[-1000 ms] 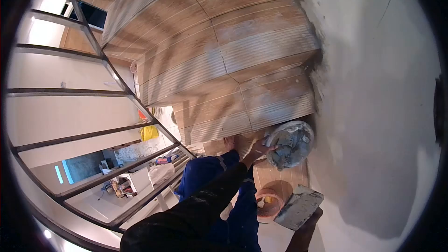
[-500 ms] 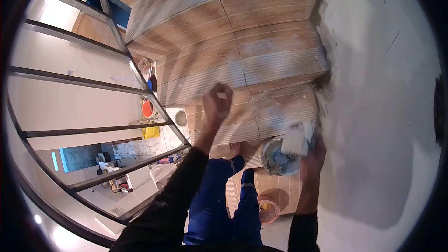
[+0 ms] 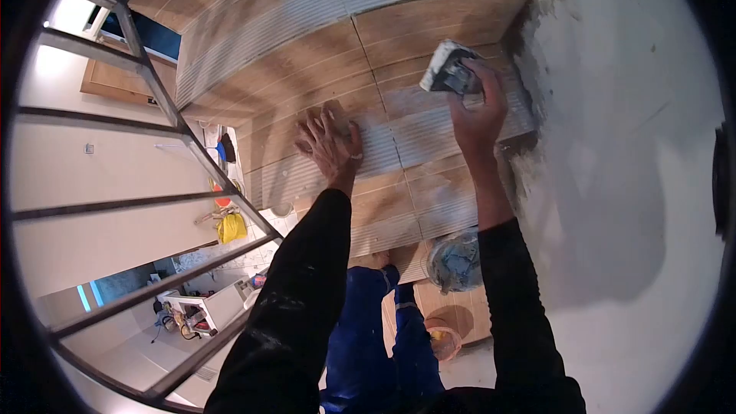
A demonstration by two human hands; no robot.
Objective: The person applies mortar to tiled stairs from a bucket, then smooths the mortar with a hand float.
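Observation:
My right hand grips a float, a dark-backed block with a white, paste-smeared edge, held over the upper part of the stairs near the wall. My left hand lies on a wood-look stair tread, fingers spread and pointing up the stairs. A tan patch shows beside its index finger. Whitish smears cover the ribbed tread edges and the joint line between the tiles. Below my right forearm stands a bucket with grey-blue contents, partly hidden by the sleeve.
A bare metal railing runs along the left, with a lower floor beyond it holding a yellow bag. On the right rises a plastered wall. A pinkish bucket stands low, close to my blue-trousered legs.
My right hand has carried the float from above the bucket up over the stairs. The left hand has gone from a loose fist to lying spread on the tread.

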